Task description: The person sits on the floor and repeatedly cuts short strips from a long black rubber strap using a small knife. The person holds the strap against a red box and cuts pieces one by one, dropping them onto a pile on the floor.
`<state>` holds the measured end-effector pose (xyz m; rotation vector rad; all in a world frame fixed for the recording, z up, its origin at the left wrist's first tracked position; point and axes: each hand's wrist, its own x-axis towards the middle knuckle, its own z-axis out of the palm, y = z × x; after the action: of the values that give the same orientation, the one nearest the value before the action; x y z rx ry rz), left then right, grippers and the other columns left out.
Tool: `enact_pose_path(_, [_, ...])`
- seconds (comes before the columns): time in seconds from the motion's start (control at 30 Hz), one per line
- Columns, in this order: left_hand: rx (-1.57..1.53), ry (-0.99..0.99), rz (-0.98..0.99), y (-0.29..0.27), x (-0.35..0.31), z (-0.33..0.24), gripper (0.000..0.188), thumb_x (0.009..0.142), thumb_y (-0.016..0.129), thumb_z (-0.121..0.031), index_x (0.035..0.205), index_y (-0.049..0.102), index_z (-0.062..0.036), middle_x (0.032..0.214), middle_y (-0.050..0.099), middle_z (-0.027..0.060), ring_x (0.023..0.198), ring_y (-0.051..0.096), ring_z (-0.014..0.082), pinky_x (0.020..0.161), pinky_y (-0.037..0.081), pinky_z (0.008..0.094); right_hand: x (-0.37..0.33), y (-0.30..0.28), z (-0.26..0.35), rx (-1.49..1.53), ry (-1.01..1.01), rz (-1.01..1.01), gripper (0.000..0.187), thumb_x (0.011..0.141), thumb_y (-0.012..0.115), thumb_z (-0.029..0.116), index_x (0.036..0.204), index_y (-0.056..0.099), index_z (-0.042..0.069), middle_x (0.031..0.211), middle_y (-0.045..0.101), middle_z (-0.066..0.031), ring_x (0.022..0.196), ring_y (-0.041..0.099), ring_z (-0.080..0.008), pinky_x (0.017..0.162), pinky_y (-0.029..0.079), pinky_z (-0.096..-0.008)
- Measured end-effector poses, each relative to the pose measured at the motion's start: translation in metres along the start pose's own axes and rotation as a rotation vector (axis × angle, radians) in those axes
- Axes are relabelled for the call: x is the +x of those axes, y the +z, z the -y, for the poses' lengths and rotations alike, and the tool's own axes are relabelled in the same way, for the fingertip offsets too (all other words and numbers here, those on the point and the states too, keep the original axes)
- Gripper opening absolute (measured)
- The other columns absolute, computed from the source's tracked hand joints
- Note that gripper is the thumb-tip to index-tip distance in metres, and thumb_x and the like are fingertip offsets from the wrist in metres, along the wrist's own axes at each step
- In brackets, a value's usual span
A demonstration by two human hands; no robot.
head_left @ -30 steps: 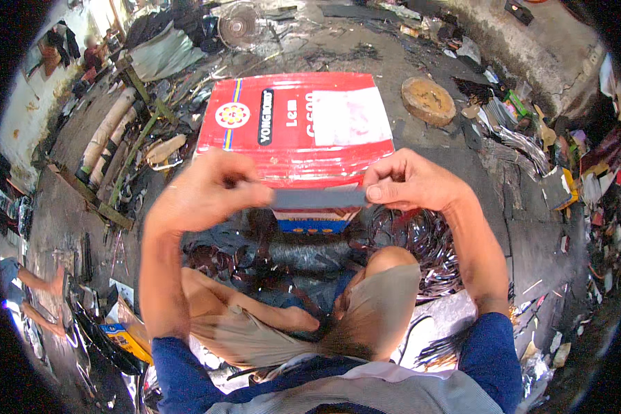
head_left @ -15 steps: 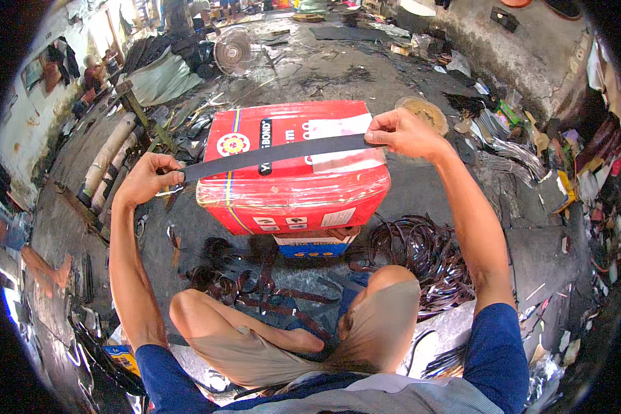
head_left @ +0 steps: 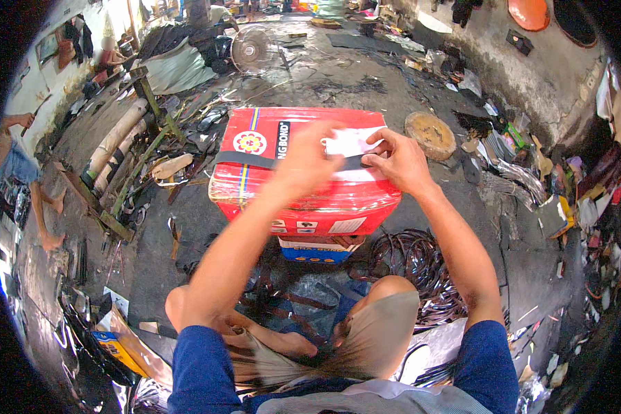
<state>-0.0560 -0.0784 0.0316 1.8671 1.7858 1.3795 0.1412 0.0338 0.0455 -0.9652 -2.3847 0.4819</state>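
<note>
A flat black strip [head_left: 245, 159] lies across the top of a red carton [head_left: 241, 190] wrapped in shiny clear plastic. The fingers of my right hand [head_left: 401, 164] pinch the strip near its right end, above a white patch [head_left: 348, 140] on the carton. My left hand [head_left: 303, 164] is over the middle of the strip, close to my right fingertips. Motion smears its fingers, so its grip is unclear. Both hands partly cover the strip. Beneath the red carton stands a blue and white box [head_left: 315, 252].
Coiled dark glossy strips [head_left: 421, 265] lie by my right knee. A round wooden block [head_left: 430, 134] is right of the carton. Scrap piles [head_left: 510, 162] line the right wall. Rolls and wood [head_left: 117, 138] lie left. A fan [head_left: 250, 50] stands behind; a person's legs [head_left: 38, 200] show far left.
My left hand has left the strip's left end and moved right, towards my right hand. The strip's left part now rests on the carton. A person has come further into view at left.
</note>
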Motion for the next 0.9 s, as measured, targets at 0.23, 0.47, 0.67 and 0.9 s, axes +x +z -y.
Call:
enact_pose_path(0.23, [-0.165,0.082,-0.066,0.072,0.019,0.014,0.023,0.077,0.076,-0.009,0.099,0.072,-0.0026,0.088,0.069,0.011,0.075,0.067,0.0208,0.07,0.054,0.0341,-0.013,-0.018,-0.003,-0.226,-0.205,-0.059,0.019,0.081,0.076,0.025,0.093,0.071,0.011,0.092,0.071,-0.0067,0.095,0.067,-0.0305,0.081,0.053,-0.0438])
enact_pose_path(0.47, [-0.135,0.118,-0.088,0.077,0.017,0.014,0.017,0.077,0.079,-0.013,0.091,0.076,-0.0035,0.084,0.066,0.009,0.072,0.063,0.0191,0.067,0.051,0.034,-0.021,-0.021,-0.024,-0.133,-0.316,-0.083,0.018,0.083,0.075,0.024,0.095,0.077,0.01,0.095,0.064,-0.0102,0.094,0.065,-0.0308,0.081,0.053,-0.0412])
enact_pose_path(0.67, [-0.173,0.092,-0.042,0.07,0.021,0.015,0.017,0.075,0.079,-0.01,0.09,0.076,-0.0018,0.082,0.067,0.0123,0.072,0.066,0.0245,0.067,0.052,0.0366,-0.017,-0.025,-0.027,-0.043,-0.251,-0.029,0.019,0.082,0.075,0.021,0.096,0.078,0.009,0.093,0.062,-0.0132,0.089,0.064,-0.0304,0.078,0.052,-0.0392])
enact_pose_path(0.9, [-0.118,0.146,-0.097,0.072,0.023,0.016,0.014,0.076,0.076,-0.011,0.086,0.076,-0.0013,0.083,0.068,0.0141,0.073,0.066,0.0272,0.068,0.053,0.0384,-0.011,-0.009,-0.038,0.007,-0.285,-0.15,0.017,0.08,0.078,0.015,0.094,0.078,0.005,0.085,0.06,-0.0055,0.071,0.059,-0.0164,0.064,0.048,-0.0315])
